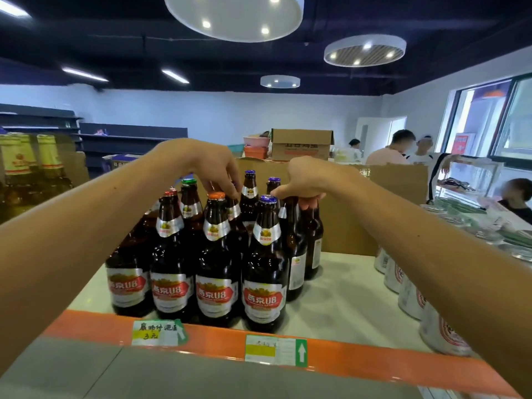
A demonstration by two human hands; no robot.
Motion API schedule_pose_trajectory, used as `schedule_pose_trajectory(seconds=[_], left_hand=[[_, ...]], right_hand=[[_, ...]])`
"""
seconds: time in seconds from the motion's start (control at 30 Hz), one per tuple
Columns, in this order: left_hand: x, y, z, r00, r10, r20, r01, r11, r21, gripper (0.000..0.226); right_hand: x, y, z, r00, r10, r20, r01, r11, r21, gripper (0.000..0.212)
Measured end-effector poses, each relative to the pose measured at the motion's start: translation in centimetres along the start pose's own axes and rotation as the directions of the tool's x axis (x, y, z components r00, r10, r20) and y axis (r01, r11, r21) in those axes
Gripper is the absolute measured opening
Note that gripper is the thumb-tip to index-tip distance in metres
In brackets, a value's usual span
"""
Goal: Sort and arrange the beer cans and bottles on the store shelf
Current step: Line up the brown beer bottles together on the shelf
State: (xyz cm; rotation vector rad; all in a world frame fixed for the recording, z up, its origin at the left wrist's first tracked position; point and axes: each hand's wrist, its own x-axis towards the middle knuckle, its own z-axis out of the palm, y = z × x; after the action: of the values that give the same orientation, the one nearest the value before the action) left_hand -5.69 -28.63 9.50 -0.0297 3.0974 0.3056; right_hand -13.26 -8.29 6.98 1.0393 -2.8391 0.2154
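Observation:
Several brown beer bottles [217, 269] with red and silver labels stand in rows on the white shelf [339, 295]. My left hand [213, 168] reaches over them, and its fingertips pinch the top of a bottle [234, 210] in the second row. My right hand [302, 180] grips the necks of two brown bottles [296, 246] at the right side of the group. White and red beer cans [414, 295] lie in a row at the shelf's right edge, partly hidden by my right forearm.
An orange price rail [359, 355] with paper tags runs along the shelf front. Brown cardboard [383, 197] stands behind the bottles. More bottles [26, 165] stand on a shelf at far left. People [403, 151] and a counter are at the back right.

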Motion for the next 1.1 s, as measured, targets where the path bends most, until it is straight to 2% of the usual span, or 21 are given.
schedule_pose_trajectory(seconds=[0.17,0.33,0.6,0.77,0.9,1.1], left_hand=[[0.2,-0.3,0.1,1.0,0.026,0.006,-0.025,0.999,-0.031,0.024],[0.4,-1.0,0.4,0.998,0.055,-0.012,-0.056,0.994,-0.096,0.018],[1.0,-1.7,0.3,0.996,0.086,-0.011,-0.087,0.99,-0.114,0.019],[1.4,-1.9,0.3,0.996,0.09,0.005,-0.089,0.988,-0.127,0.022],[1.7,-2.2,0.3,0.994,0.109,0.007,-0.107,0.987,-0.123,0.018],[1.6,-2.3,0.3,0.991,0.132,0.007,-0.131,0.986,-0.103,0.014]], right_hand=[[0.2,-1.1,-1.4,0.98,0.014,0.197,-0.035,0.994,0.104,0.042],[0.8,-2.7,-2.1,0.958,-0.017,0.288,-0.005,0.997,0.076,0.033],[1.8,-4.3,-2.5,0.943,-0.076,0.324,0.075,0.997,0.017,0.019],[1.9,-3.6,-3.1,0.92,-0.103,0.377,0.102,0.995,0.022,0.019],[2.0,-3.3,-3.2,0.909,-0.137,0.394,0.126,0.991,0.055,0.008],[2.4,-3.2,-2.9,0.903,-0.111,0.415,0.085,0.993,0.079,0.014]])
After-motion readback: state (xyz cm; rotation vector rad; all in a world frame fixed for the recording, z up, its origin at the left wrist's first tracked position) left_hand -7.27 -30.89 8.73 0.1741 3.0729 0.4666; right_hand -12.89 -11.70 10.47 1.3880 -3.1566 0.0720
